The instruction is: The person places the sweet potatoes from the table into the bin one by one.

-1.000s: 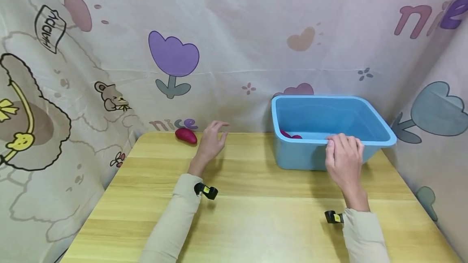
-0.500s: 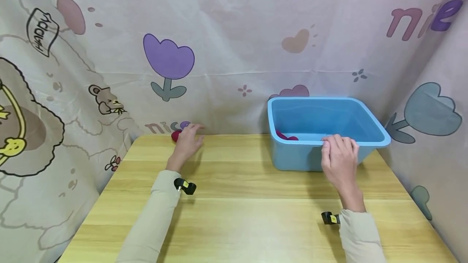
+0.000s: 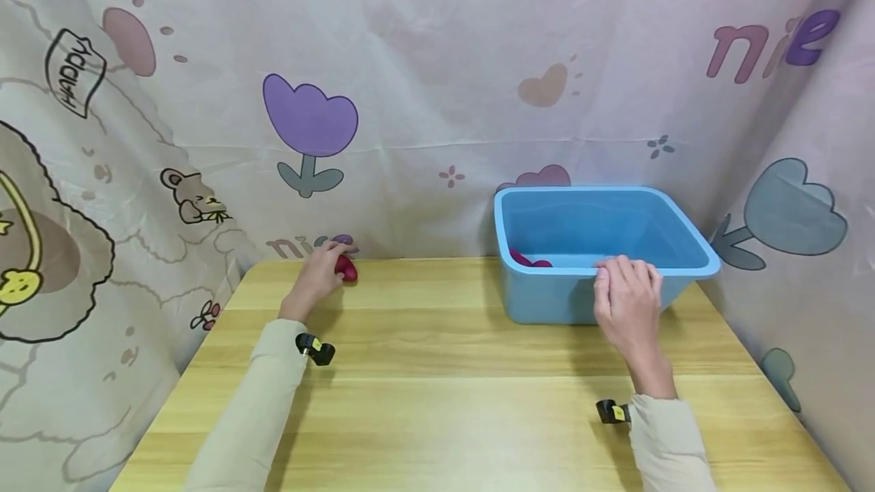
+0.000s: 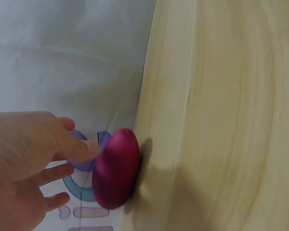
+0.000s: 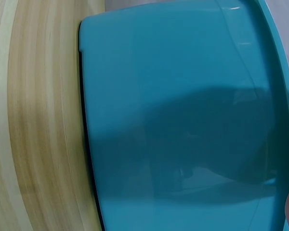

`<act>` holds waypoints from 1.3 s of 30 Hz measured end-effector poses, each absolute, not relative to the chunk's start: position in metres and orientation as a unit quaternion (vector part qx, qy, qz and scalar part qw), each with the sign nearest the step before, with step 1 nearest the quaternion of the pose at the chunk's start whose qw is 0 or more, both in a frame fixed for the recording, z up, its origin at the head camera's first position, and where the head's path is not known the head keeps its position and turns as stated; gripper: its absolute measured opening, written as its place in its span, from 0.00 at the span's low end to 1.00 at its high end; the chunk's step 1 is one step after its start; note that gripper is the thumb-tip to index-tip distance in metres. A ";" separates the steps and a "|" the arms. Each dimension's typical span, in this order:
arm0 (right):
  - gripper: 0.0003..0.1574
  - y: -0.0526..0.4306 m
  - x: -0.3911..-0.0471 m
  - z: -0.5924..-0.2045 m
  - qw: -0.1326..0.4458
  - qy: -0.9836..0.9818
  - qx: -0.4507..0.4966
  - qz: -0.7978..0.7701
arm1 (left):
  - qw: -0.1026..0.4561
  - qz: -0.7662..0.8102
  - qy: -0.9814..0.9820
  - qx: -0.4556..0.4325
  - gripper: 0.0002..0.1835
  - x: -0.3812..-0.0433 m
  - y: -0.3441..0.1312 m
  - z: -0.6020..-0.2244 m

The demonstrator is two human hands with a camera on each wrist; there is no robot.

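A smooth, dark-red sweet potato (image 3: 347, 269) lies near the back left edge of the wooden table, and fills the middle of the left wrist view (image 4: 116, 169). My left hand (image 3: 320, 273) is just left of it, fingers spread. In the left wrist view the thumb tip overlaps the sweet potato's edge; whether it touches, I cannot tell. My right hand (image 3: 630, 306) grips the front rim of a blue plastic bin (image 3: 547, 301), fingers curled over it. Red pieces (image 3: 529, 260) show at the left inside the bin, partly hidden by its front wall.
A printed cloth (image 3: 410, 82) hangs behind the table and on both sides, close to its back edge. The wooden tabletop (image 3: 437, 401) stretches between the arms. A small black camera sits on each wrist.
My left hand has moved left, passing over the sweet potato to its left side. My right hand keeps its grip on the bin rim. The head view has shifted slightly.
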State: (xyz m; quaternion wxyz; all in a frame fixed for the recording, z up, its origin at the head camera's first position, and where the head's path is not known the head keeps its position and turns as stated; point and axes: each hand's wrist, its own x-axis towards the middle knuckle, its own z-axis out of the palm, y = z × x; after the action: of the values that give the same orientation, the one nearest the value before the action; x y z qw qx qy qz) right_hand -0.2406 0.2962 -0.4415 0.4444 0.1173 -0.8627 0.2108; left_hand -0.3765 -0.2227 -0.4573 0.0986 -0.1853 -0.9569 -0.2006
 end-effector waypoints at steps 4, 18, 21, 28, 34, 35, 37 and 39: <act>0.23 0.296 -0.242 -0.442 0.449 -0.860 0.117 0.212 | 0.089 -0.192 -0.960 -0.184 0.33 -0.379 -0.230 -0.461; 0.21 0.291 -0.243 -0.445 0.454 -0.857 0.129 0.208 | 0.079 -0.166 -0.966 -0.180 0.34 -0.384 -0.247 -0.482; 0.20 0.293 -0.241 -0.446 0.463 -0.852 0.123 0.213 | 0.080 -0.173 -0.966 -0.176 0.32 -0.387 -0.245 -0.485; 0.21 0.295 -0.240 -0.444 0.455 -0.855 0.123 0.216 | 0.077 -0.198 -0.966 -0.146 0.28 -0.385 -0.247 -0.490; 0.21 0.294 -0.240 -0.445 0.452 -0.857 0.121 0.216 | 0.077 -0.231 -0.959 -0.144 0.27 -0.381 -0.250 -0.493; 0.21 0.295 -0.240 -0.445 0.452 -0.857 0.121 0.217 | 0.079 -0.231 -0.958 -0.148 0.27 -0.381 -0.250 -0.493; 0.21 0.295 -0.240 -0.445 0.451 -0.857 0.121 0.218 | 0.085 -0.232 -0.956 -0.155 0.27 -0.380 -0.249 -0.494; 0.21 0.295 -0.240 -0.444 0.453 -0.856 0.119 0.219 | 0.088 -0.233 -0.955 -0.159 0.28 -0.380 -0.249 -0.495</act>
State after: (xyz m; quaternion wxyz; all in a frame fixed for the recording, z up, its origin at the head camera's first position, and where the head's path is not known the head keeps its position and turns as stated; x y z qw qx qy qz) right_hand -0.2398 0.2953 -0.4444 0.4526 0.1193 -0.8561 0.2191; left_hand -0.3799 -0.2489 -0.4948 0.0884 -0.1588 -0.9553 -0.2333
